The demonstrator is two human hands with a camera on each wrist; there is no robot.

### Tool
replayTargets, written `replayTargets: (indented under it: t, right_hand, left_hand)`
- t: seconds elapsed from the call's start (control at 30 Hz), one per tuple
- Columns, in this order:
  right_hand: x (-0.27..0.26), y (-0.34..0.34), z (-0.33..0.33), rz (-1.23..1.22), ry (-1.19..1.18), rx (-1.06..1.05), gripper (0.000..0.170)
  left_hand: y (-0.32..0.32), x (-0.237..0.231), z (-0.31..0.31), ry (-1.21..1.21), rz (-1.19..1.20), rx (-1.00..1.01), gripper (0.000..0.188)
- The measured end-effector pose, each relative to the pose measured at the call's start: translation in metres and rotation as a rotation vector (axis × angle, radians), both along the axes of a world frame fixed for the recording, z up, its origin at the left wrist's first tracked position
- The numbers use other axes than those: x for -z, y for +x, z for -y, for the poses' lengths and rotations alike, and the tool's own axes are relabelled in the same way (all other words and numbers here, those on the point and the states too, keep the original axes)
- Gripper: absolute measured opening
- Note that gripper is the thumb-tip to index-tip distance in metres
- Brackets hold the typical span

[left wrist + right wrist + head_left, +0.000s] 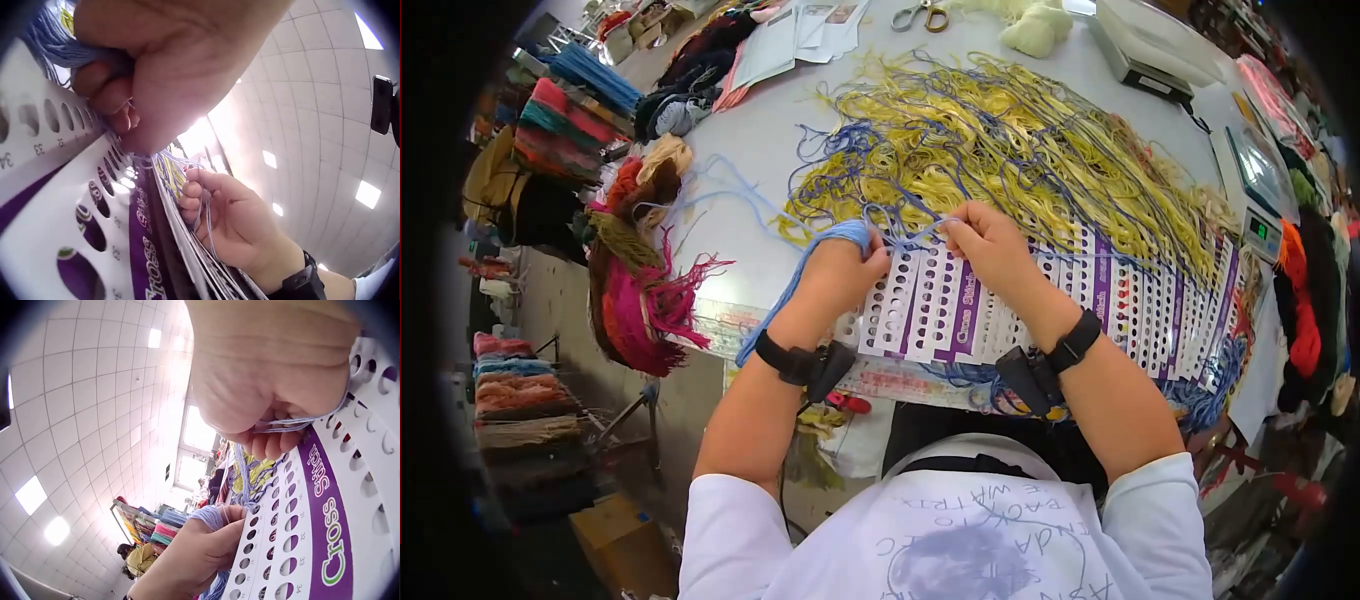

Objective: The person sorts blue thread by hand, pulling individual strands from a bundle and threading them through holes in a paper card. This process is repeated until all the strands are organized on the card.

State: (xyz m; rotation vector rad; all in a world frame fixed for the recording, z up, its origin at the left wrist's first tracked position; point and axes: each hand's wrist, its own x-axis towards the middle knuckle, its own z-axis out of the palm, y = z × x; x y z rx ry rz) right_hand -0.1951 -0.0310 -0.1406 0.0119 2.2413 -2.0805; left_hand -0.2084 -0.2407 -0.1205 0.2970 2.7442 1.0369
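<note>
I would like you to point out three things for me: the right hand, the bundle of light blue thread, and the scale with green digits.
Right hand (992, 245): head view, back of the hand.
Light blue thread bundle (845, 232): head view, its wrapped upper part.
Scale (1262, 230): head view, its display.

The left hand (172, 72) curls round blue yarn (53, 44) beside holed cards (75, 178); beyond it, the right hand (234, 219) holds thin strands (209, 231), a black band (304, 285) on its wrist.
</note>
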Motion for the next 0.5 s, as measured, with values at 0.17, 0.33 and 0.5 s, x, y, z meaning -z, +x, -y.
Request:
replayTargets:
  t: [0.17, 0.33, 0.5]
  right_hand:
    - [0.005, -0.001, 0.000, 0.015, -0.023, 0.005, 0.015]
    - [-0.002, 0.002, 0.001, 0.009, 0.015, 0.014, 0.015]
    - [0.005, 0.002, 0.001, -0.037, 0.140, -0.002, 0.014]
  left_hand:
    - [-0.006, -0.002, 0.007, 0.301, 0.042, -0.086, 0.007]
    - [-0.005, -0.015, 0.004, 0.614, 0.345, -0.179, 0.007]
    - [-0.005, -0.004, 0.010, 0.867, 0.498, -0.280, 0.009]
